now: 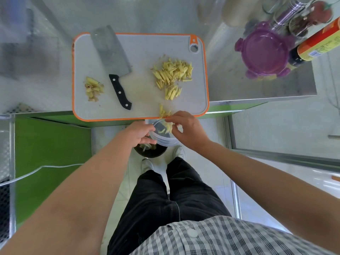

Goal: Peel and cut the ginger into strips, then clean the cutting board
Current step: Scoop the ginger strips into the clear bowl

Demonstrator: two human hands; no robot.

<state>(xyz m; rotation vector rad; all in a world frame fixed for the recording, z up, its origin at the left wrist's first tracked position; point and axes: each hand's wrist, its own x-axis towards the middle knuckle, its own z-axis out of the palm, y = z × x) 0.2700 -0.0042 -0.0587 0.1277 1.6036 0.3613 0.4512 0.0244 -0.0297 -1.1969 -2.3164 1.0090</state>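
A grey cutting board [139, 57] with an orange rim lies on the steel counter, its near edge overhanging. A pile of yellow ginger strips [172, 73] sits on its right half, and a small heap of peel scraps [93, 88] on its left. A cleaver [114, 61] with a black handle lies between them. My left hand [140, 134] grips a clear plastic container [164, 138] just below the board's near edge. My right hand [185, 128] pinches a few strips [163, 113] at that edge, over the container.
A purple lidded container [264, 52] stands on the counter to the right, with a sauce bottle [312, 46] and jars [301, 21] behind it. A dark bin [150, 152] with scraps sits on the floor under the clear container, near my feet.
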